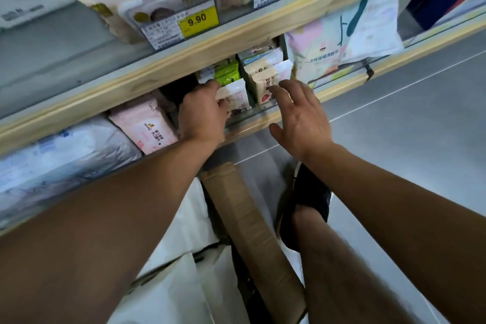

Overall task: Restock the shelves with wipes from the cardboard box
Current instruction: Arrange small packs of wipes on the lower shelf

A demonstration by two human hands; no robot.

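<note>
Both hands are at the shelf [184, 60]: my left hand [203, 113] grips a white wipes pack [234, 94] I'm seating in its row, my right hand [299, 115] hovers spread and empty beside it, so next I'd reach down to the box [244, 218].

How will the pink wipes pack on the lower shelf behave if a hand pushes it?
The pink wipes pack lies flat, so it would probably slide, not tip. Its soft film wrapper looks likely to dent. The glossy surface may be somewhat slippery.
</note>
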